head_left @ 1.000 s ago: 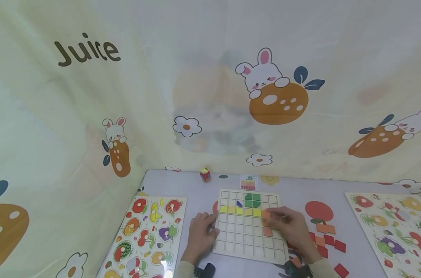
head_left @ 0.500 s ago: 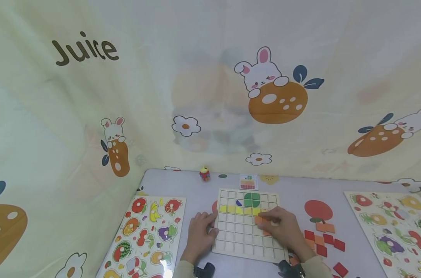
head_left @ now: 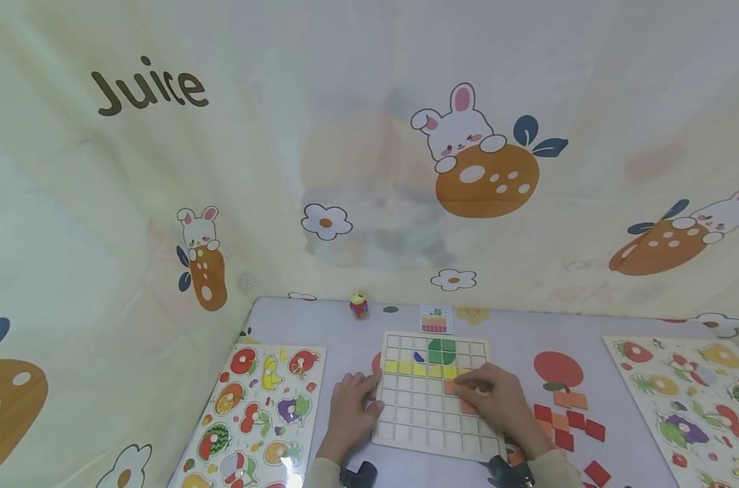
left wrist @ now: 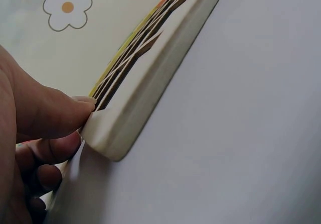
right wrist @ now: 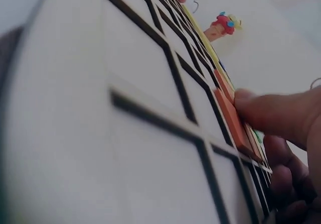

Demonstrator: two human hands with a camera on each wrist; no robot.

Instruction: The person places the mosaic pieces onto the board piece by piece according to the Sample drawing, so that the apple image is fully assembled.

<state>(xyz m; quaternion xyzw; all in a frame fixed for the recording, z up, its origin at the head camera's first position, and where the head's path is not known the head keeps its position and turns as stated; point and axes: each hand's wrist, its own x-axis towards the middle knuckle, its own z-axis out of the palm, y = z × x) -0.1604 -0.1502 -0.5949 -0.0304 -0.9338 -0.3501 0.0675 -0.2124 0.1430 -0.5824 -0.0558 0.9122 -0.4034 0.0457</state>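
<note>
Your left hand (head_left: 351,412) grips the board (head_left: 407,415) by its left edge; your right hand (head_left: 499,400) pinches an orange tile (head_left: 451,387) on it, just below at least five yellow tiles (head_left: 420,369), hiding some cells. Two fruit boards (head_left: 306,428), one figurine (head_left: 359,306) and one card (head_left: 436,320) share the surface (head_left: 335,329), with at least five loose red tiles (head_left: 595,430) rightward.

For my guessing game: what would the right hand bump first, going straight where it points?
Probably the orange tile at the tips of the right hand. Past it, maybe a yellow tile; depth is unclear.
</note>
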